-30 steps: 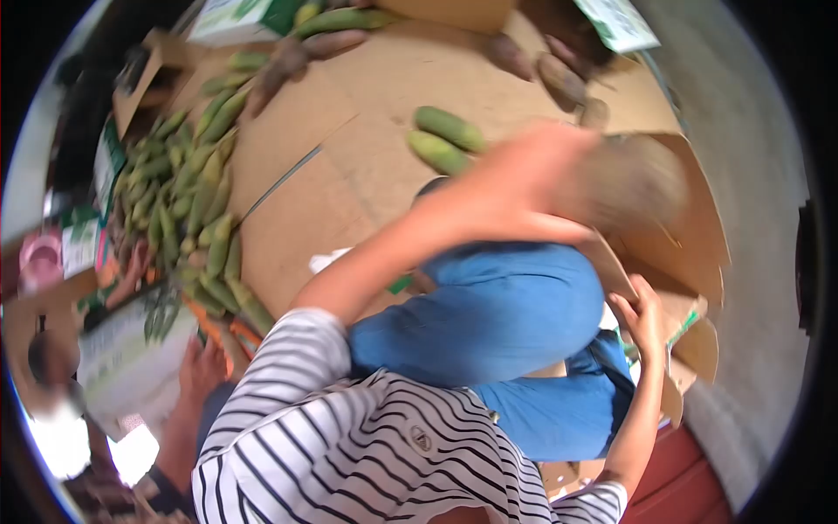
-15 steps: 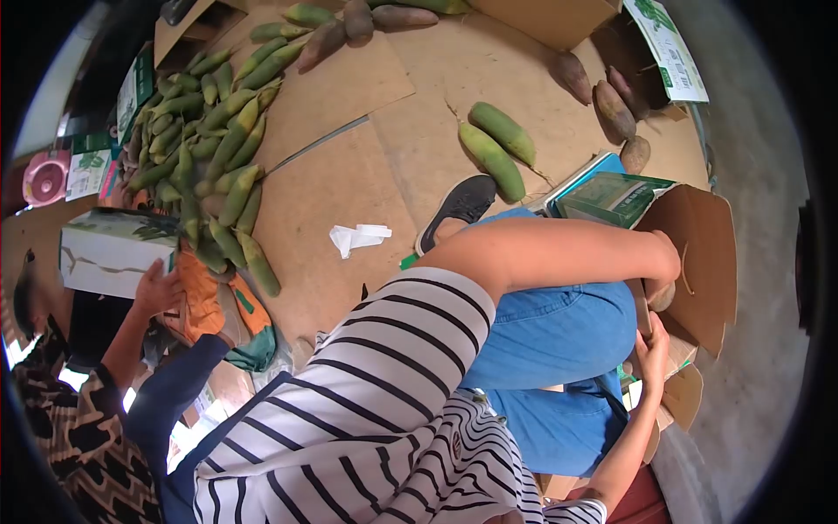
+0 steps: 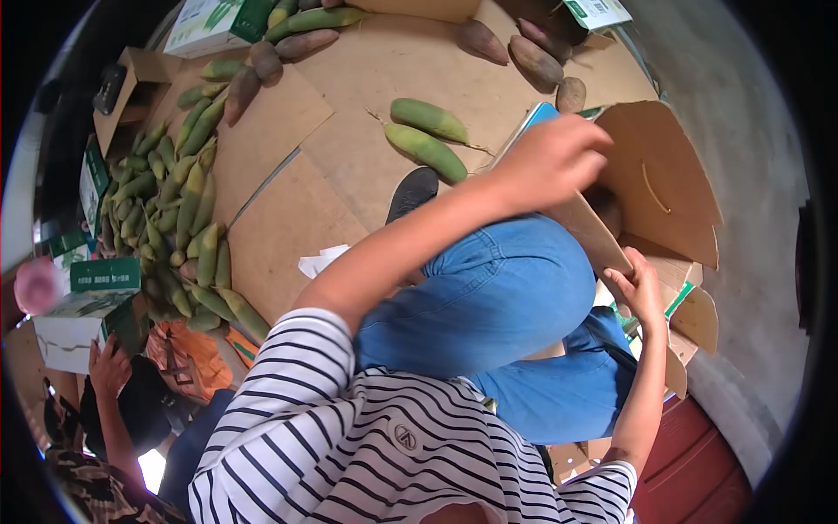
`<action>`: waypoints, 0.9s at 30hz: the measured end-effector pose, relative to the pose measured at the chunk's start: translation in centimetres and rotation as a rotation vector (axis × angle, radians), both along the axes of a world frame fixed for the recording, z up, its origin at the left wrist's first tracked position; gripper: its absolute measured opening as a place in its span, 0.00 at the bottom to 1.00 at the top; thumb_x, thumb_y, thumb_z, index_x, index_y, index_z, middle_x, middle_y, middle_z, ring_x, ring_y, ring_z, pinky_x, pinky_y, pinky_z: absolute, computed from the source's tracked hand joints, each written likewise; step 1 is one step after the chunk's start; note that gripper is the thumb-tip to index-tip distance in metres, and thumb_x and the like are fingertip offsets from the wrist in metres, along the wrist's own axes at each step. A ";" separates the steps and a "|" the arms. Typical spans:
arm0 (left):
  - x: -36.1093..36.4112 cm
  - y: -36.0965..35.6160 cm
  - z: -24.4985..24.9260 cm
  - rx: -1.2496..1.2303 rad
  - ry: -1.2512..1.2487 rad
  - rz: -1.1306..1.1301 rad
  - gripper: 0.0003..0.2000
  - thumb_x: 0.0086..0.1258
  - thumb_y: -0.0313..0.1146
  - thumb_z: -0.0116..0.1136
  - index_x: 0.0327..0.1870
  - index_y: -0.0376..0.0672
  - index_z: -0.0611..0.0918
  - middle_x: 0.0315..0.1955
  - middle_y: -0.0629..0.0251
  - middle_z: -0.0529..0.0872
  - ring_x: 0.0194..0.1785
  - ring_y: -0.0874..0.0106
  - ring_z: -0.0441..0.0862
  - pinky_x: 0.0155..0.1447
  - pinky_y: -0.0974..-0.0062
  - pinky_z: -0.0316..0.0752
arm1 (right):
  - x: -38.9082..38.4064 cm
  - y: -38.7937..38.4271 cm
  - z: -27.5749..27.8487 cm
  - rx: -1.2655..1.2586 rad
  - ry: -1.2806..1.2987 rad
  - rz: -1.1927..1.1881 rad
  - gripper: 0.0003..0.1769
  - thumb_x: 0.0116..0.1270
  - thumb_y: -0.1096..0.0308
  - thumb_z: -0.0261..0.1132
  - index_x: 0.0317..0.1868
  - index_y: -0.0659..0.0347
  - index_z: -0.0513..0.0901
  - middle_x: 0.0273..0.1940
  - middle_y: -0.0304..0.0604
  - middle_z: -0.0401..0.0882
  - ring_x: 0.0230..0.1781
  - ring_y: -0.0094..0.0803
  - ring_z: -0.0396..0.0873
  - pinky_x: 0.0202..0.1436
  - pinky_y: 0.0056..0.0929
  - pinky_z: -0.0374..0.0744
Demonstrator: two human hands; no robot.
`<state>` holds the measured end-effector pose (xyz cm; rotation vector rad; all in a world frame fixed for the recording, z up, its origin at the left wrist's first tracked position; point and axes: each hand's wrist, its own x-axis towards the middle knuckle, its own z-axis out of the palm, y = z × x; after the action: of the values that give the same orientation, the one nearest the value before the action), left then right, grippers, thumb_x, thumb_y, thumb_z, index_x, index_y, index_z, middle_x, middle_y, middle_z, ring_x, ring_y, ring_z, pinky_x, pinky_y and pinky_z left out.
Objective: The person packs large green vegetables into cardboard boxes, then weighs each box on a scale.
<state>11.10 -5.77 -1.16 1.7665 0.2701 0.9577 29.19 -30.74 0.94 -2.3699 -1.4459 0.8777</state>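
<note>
Left hand (image 3: 563, 162) out of box (image 3: 668, 162), white-lettered carton (image 3: 105, 276)

From far off, I see my left hand (image 3: 559, 164) with bent fingers by the top of a brown box (image 3: 665, 162). My right hand (image 3: 639, 290) holds the box's side. Two long green roots (image 3: 428, 151) lie near a black shoe (image 3: 412, 194). A big green pile (image 3: 188, 201) sits left. Another person's hand (image 3: 109, 368) is at a white and green box (image 3: 74, 336).

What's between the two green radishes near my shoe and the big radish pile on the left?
Just bare cardboard, with a narrow gap between sheets, separates the radish pair from the pile in the head view.
</note>
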 end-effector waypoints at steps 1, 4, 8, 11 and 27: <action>-1.7 0.6 -1.4 -0.086 0.102 0.074 0.10 0.66 0.30 0.58 0.46 0.39 0.81 0.38 0.56 0.84 0.42 0.64 0.83 0.46 0.70 0.77 | -0.4 0.4 0.5 -0.036 0.021 -0.038 0.16 0.57 0.69 0.70 0.43 0.66 0.78 0.37 0.51 0.77 0.37 0.46 0.78 0.39 0.36 0.75; -6.7 3.6 -8.5 0.040 0.482 0.282 0.12 0.65 0.30 0.58 0.47 0.37 0.80 0.40 0.54 0.83 0.42 0.62 0.83 0.47 0.68 0.78 | -1.3 1.1 1.7 -0.112 0.047 -0.087 0.16 0.57 0.68 0.70 0.43 0.65 0.77 0.38 0.51 0.77 0.37 0.47 0.78 0.40 0.37 0.75; -11.0 6.1 -18.1 0.325 1.167 0.156 0.18 0.62 0.32 0.60 0.52 0.39 0.77 0.48 0.53 0.79 0.53 0.54 0.77 0.53 0.58 0.74 | -1.0 0.9 1.2 -0.039 0.006 -0.019 0.16 0.57 0.66 0.70 0.42 0.65 0.77 0.37 0.51 0.77 0.37 0.47 0.78 0.39 0.39 0.74; -11.5 6.8 -24.0 0.676 1.173 0.059 0.21 0.61 0.32 0.61 0.56 0.40 0.75 0.50 0.56 0.78 0.57 0.56 0.75 0.56 0.57 0.72 | -0.8 0.9 1.2 -0.083 0.017 -0.057 0.17 0.58 0.65 0.70 0.42 0.65 0.77 0.37 0.52 0.77 0.37 0.47 0.78 0.40 0.40 0.74; -10.2 7.3 -27.3 0.764 1.278 0.070 0.14 0.53 0.36 0.64 0.39 0.45 0.77 0.41 0.59 0.79 0.47 0.59 0.78 0.48 0.59 0.72 | -0.6 1.0 1.3 -0.089 0.041 -0.047 0.16 0.57 0.67 0.70 0.43 0.65 0.77 0.37 0.52 0.78 0.39 0.49 0.78 0.41 0.40 0.75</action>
<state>0.89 1.52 -28.48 2.9084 0.8358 -0.2408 28.55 -29.75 2.20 -2.4243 -1.3567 0.9922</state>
